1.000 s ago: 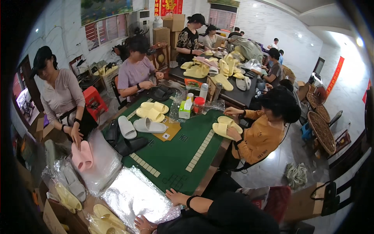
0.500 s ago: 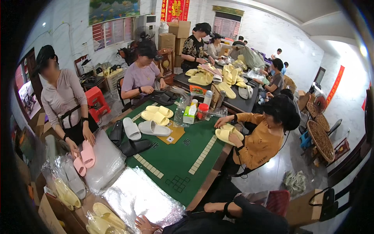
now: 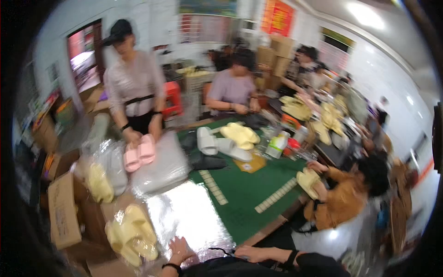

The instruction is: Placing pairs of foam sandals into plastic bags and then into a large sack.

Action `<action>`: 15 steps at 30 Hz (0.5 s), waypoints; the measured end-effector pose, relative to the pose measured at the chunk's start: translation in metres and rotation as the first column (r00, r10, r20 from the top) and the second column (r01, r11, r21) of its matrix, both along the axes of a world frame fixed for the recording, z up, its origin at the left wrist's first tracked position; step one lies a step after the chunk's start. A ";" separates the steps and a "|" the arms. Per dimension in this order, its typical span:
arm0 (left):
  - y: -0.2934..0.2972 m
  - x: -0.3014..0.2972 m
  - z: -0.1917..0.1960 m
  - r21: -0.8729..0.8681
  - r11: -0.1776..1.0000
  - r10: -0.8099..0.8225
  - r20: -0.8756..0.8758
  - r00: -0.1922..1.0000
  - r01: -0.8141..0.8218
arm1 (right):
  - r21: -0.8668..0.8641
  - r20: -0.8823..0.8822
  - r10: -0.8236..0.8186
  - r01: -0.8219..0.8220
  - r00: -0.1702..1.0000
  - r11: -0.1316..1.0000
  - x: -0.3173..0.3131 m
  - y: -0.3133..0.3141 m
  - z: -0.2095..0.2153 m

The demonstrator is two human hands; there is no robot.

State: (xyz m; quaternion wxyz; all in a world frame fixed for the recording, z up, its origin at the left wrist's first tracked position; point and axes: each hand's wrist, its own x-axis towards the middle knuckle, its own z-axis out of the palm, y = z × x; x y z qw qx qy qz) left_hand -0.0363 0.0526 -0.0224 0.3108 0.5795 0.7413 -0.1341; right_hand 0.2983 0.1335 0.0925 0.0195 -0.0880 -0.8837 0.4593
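My left hand (image 3: pixel 181 250) lies with fingers apart on the near edge of a stack of shiny clear plastic bags (image 3: pixel 187 212). A dark band circles its wrist. My right hand (image 3: pixel 253 253) is at the near edge of the table, close to my dark clothing, with a dark band on the wrist. Its fingers are blurred, so whether they grip anything does not show. Left of my left hand, pale yellow slide sandals (image 3: pixel 131 233) lie in clear plastic.
Across the corner, a person holds pink slides (image 3: pixel 140 153). An open carton (image 3: pixel 64 210) stands at left. The green table (image 3: pixel 244 187) carries white tiles (image 3: pixel 277 195), grey slides (image 3: pixel 207 141) and black slides. At right, a person in orange handles a yellow slide (image 3: pixel 308 182).
The view has swung left, so the room appears shifted to the right, with blur. My left hand and wrist show more fully. My right hand has moved nearer the bags.
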 end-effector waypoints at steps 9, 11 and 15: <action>0.035 0.097 0.078 0.113 0.987 -0.156 0.851 0.501 0.115 | -0.016 0.457 -0.103 0.124 0.883 0.992 -0.045 -0.002 0.058; 0.028 0.115 0.074 0.017 0.951 -0.178 0.847 0.500 0.310 | 0.051 0.513 -0.061 0.041 0.856 0.998 -0.041 0.006 0.072; 0.025 0.108 0.067 -0.113 0.931 -0.082 0.863 0.499 0.348 | 0.137 0.664 -0.086 -0.008 0.743 0.991 -0.015 0.017 0.116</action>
